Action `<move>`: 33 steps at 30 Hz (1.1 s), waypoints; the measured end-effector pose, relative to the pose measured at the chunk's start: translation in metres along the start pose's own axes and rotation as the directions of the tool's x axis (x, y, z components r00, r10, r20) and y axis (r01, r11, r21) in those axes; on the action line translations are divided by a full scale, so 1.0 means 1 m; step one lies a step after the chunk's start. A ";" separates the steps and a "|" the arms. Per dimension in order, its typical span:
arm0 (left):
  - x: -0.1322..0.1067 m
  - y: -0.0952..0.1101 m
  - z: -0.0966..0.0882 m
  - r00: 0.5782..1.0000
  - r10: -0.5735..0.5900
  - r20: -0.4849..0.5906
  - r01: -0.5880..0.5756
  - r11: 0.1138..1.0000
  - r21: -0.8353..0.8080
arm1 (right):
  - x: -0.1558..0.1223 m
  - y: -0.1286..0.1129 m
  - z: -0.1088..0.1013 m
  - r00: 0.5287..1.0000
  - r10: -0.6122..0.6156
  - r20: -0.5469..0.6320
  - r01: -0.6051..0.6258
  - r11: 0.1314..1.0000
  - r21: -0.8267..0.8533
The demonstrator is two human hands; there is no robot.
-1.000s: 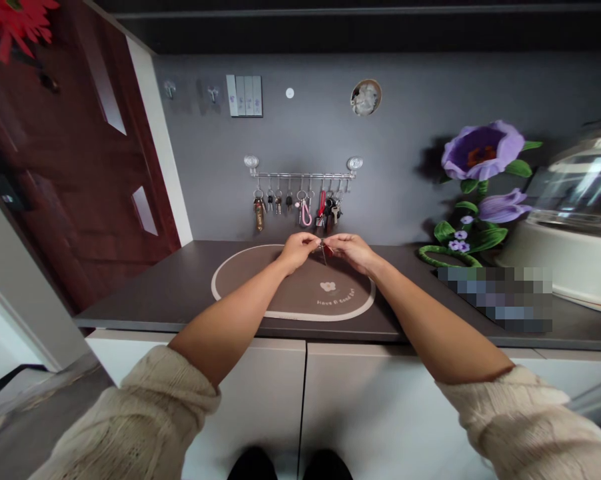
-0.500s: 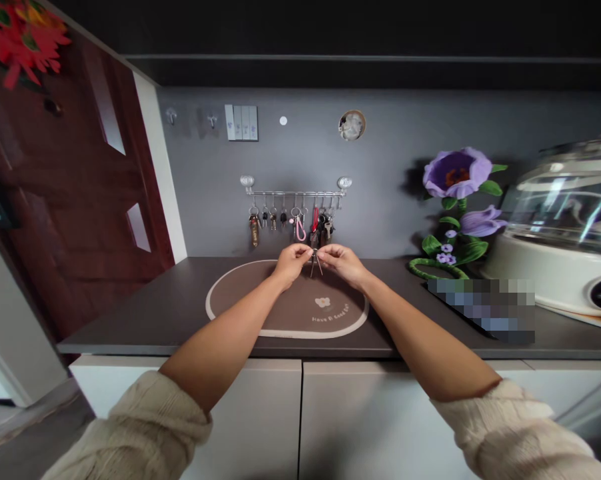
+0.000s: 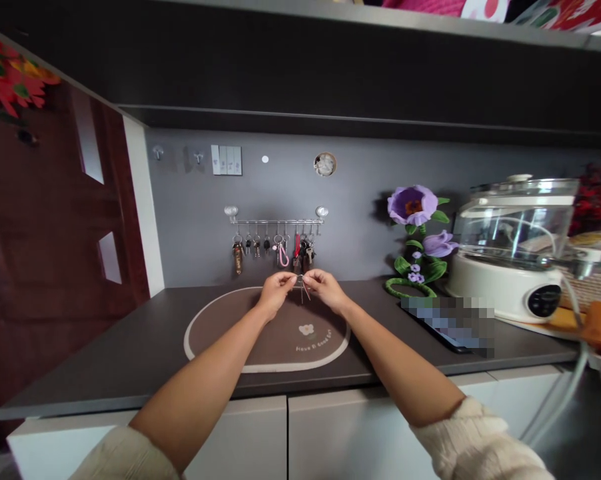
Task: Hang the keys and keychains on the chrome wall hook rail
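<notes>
Over the back of an oval brown mat [image 3: 215, 333], my left hand [image 3: 279, 292] and my right hand [image 3: 324, 288] meet fingertip to fingertip. Both pinch a small metal key ring with thin keys [image 3: 304, 292] dangling below it. The ring itself is mostly covered by my fingers, and the keys' details are too small to make out. Just behind and above my hands, several bunches of keys [image 3: 282, 252] hang from a clear hook rail [image 3: 278, 221] on the grey wall.
A dark counter [image 3: 145, 340] carries the mat. To the right stand a purple flower decoration [image 3: 413, 205], a blurred-out flat device [image 3: 445, 327] and a white appliance with a clear tank [image 3: 505, 280]. A dark shelf [image 3: 300, 73] overhangs. At left is a reddish-brown door [image 3: 40, 233].
The view has shifted up and to the right, so the shelf and appliance show more. Both hands keep their pinch on the key ring, with the keys still hanging.
</notes>
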State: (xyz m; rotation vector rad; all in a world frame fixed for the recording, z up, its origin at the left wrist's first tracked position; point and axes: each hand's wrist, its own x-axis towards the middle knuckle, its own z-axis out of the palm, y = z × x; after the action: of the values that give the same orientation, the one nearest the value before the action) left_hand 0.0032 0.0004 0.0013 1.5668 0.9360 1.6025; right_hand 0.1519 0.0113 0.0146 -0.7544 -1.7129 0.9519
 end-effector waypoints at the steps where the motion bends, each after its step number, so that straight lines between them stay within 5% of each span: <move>1: 0.000 0.000 0.000 1.000 -0.004 -0.005 0.004 1.000 0.000 | 0.000 0.000 -0.001 1.000 0.002 -0.005 -0.002 1.000 0.003; 9: -0.001 0.002 -0.002 0.998 -0.036 -0.058 0.037 0.999 0.020 | 0.009 -0.003 -0.012 0.988 -0.019 -0.155 0.035 0.994 0.105; 17: -0.002 -0.001 -0.001 0.999 -0.025 -0.024 0.027 0.998 0.065 | 0.028 -0.025 -0.035 0.949 0.166 -0.268 -0.075 0.945 0.319; 33: 0.000 -0.004 -0.001 0.998 -0.058 -0.039 0.060 0.995 0.079 | 0.098 -0.046 -0.052 0.859 0.282 -0.428 -0.144 0.934 0.327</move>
State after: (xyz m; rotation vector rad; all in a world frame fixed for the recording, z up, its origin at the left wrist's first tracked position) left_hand 0.0024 0.0027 -0.0017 1.5537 1.0682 1.5744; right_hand 0.1687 0.0829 0.1096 -0.9096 -1.0541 1.0394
